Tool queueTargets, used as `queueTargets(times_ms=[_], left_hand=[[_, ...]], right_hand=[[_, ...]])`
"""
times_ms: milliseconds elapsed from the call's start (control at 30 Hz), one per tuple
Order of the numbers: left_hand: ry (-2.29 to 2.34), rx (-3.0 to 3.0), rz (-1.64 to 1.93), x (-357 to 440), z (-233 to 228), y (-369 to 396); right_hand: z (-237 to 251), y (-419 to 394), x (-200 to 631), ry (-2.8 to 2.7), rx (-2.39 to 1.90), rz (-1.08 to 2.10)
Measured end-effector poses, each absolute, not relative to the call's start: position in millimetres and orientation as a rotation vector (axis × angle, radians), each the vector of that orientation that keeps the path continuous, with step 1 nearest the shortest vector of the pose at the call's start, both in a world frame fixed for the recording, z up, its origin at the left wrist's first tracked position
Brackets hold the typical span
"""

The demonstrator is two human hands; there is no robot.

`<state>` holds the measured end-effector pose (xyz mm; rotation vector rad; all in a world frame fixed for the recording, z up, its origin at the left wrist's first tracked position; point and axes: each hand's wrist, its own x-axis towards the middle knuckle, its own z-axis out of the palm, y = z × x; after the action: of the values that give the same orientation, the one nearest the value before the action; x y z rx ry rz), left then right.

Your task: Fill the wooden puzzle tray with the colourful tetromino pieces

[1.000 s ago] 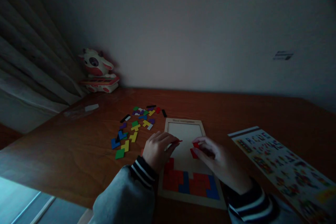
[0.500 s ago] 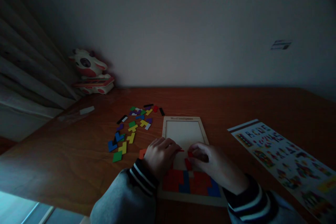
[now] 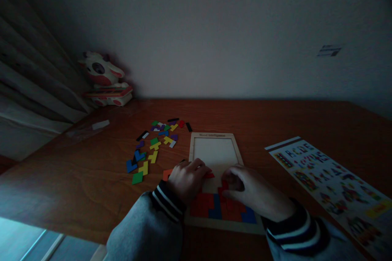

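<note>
A wooden puzzle tray (image 3: 214,135) lies on the brown table. Its near rows are filled with red and blue pieces (image 3: 214,208); its far half is bare. My left hand (image 3: 187,178) rests over the tray's left edge, pinching a small red piece (image 3: 210,175). My right hand (image 3: 249,189) presses another red piece (image 3: 223,189) down onto the filled rows. Loose coloured pieces (image 3: 151,147) lie scattered left of the tray. An orange piece (image 3: 167,174) sits just left of my left hand.
A printed pattern sheet (image 3: 327,179) lies at the right. A toy cow (image 3: 102,77) stands in the far left corner by the curtain. A clear plastic bag (image 3: 88,128) lies near it. The table's front edge (image 3: 76,228) runs along the lower left.
Both hands have come nearer to me, from the tray's middle down to the filled rows. The right hand's red piece now sits against the red and blue pieces.
</note>
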<state>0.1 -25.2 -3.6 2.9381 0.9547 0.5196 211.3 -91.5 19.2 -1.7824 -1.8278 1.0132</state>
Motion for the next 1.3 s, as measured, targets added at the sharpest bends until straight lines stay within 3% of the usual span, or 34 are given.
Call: queueTargets(times_ms=[267, 467, 700, 867, 1000, 1300], left_hand=[[0.913, 2.83, 0.654, 0, -4, -25], [0.991, 2.187, 0.963, 7, 10, -39], [0.991, 1.867, 0.914, 7, 19, -40], [1.045, 2.009, 0.995, 4, 19, -38], [1.132, 2.461, 1.1, -1, 14, -34], [1.245, 2.838, 0.761, -1, 1, -29]], right_hand=[[20, -90, 211, -1.872, -1.759, 1.011], [20, -88, 206, -1.739, -1.617, 0.954], [32, -87, 198, -1.673, -1.468, 1.01], [32, -85, 201, -1.669, -1.486, 0.965], [31, -86, 209, -1.712, -1.557, 1.02], [25, -89, 208, -1.86, -1.605, 0.962]])
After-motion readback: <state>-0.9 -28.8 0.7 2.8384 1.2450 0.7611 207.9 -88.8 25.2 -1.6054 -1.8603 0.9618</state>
